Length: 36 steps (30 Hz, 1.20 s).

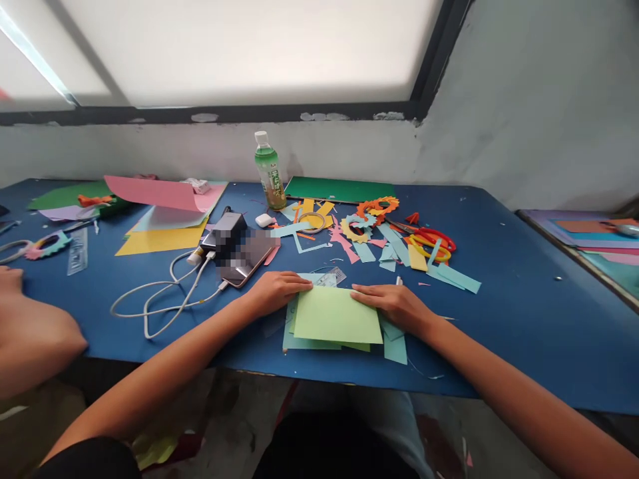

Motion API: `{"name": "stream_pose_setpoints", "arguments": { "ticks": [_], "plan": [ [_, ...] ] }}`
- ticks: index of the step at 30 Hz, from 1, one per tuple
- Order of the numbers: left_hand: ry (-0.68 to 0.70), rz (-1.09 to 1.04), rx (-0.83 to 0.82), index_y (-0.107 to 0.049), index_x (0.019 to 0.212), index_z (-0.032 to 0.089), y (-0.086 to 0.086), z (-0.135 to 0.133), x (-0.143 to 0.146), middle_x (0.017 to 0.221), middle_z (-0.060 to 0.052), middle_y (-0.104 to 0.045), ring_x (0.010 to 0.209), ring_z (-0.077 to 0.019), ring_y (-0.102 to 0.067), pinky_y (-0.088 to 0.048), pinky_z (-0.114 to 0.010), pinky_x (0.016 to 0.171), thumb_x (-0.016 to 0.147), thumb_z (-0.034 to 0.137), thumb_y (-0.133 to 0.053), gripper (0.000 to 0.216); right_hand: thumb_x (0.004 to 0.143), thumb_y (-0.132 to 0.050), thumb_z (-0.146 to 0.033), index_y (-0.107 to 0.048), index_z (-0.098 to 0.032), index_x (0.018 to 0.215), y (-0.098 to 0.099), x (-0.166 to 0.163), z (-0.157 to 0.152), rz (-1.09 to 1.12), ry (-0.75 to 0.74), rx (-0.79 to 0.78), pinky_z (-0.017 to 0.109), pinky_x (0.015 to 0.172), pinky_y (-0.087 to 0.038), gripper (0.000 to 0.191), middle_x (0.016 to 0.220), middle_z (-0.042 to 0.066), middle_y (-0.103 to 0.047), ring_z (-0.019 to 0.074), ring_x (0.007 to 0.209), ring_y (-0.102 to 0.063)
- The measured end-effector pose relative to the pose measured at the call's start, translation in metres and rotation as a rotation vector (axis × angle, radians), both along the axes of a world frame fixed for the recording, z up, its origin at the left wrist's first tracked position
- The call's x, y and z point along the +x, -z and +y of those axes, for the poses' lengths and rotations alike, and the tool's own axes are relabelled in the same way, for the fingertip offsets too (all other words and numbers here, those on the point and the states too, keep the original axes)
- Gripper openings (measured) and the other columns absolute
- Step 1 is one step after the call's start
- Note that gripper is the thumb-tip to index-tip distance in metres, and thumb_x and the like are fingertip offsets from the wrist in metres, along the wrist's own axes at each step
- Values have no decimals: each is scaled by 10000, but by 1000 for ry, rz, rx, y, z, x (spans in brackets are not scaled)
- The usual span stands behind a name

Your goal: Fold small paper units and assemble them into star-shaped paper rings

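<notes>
A light green sheet of paper (pixel 337 316), which looks folded, lies before me near the table's front edge. My left hand (pixel 277 291) has its fingers together at the paper's upper left corner. At the upper right corner, my right hand (pixel 399 306) holds the paper with fingers on top; both thumbs are hidden. Beneath it are a pale blue sheet (pixel 312 344) and a clear ruler (pixel 330 276), mostly covered. A pale blue strip (pixel 396 349) pokes out below my right hand.
Beyond my hands lie red-and-yellow scissors (pixel 432 243), paper scraps (pixel 344 239), a roll of tape (pixel 310 221) and a drink bottle (pixel 270 173). A phone (pixel 249 259) with a looped white cable (pixel 147 313) is left. Another person's arm (pixel 37 336) rests at far left.
</notes>
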<state>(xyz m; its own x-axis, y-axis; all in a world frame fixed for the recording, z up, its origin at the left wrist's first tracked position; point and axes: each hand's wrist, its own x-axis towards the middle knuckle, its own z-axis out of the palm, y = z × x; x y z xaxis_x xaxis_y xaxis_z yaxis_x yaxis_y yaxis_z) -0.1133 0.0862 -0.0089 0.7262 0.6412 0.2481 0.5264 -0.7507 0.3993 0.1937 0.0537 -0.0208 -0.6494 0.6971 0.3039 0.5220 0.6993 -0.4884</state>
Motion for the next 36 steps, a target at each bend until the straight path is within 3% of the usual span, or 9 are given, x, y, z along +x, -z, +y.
{"name": "stream_pose_setpoints", "arguments": {
  "ticks": [4,6,9,11,19,23,28,36],
  "plan": [
    [23,11,-4,-657,1079,221,-3,-7,-2,1081,-58,-685,1013,-206,-619,-510,-359,860,878,165,-402,329,869,-410,-34,-605,-223,1177,2,1,-3,-186,-61,248,391,801,-553,410,1204,101,-605,228,1008,-640],
    [16,31,-31,-619,1144,205,-9,-10,-1,1115,-72,-667,1030,-220,-605,-498,-367,876,887,250,-455,309,876,-408,-34,-606,-193,1167,1,-1,-5,-279,-73,406,375,766,-565,386,1188,120,-617,227,986,-648],
    [34,106,-93,-560,1223,179,-14,-11,0,1187,-112,-620,1085,-264,-564,-456,-407,925,805,452,-597,501,876,-395,-22,-617,-166,1138,0,-4,-8,-327,-67,496,360,752,-566,372,1168,126,-631,224,964,-654],
    [49,121,-114,-536,1249,169,-13,-9,-1,1211,-129,-600,1105,-276,-544,-436,-426,940,781,485,-615,571,880,-381,-22,-617,-159,1133,0,-6,-10,-343,-61,511,361,740,-567,373,1160,130,-635,223,949,-657],
    [70,85,-144,-491,1290,201,-2,-3,-5,1278,-116,-549,1130,-259,-515,-406,-412,952,843,386,-576,491,881,-340,7,-601,-146,1145,-3,-6,-12,-394,-52,545,342,730,-563,401,1150,138,-639,215,941,-653],
    [89,140,-155,-486,1293,253,-6,-4,-8,1356,-102,-478,1184,-264,-483,-383,-423,969,876,335,-538,428,890,-336,1,-601,-131,1137,-4,-6,-12,-382,-69,554,343,723,-560,386,1134,144,-645,221,922,-657],
    [113,196,-235,-401,1353,281,-13,-6,-11,1420,-107,-396,1261,-299,-402,-330,-467,1013,763,446,-657,664,901,-319,-20,-566,-176,1201,-3,-5,-13,-378,-62,485,351,755,-549,419,1134,124,-643,215,935,-649],
    [106,167,-334,-379,1363,297,-14,-4,-13,1457,-76,-342,1303,-277,-349,-285,-443,1049,801,356,-642,623,910,-313,-36,-510,-233,1263,-3,-5,-15,-342,-62,417,322,779,-528,450,1073,83,-654,207,931,-643]
  ]
}}
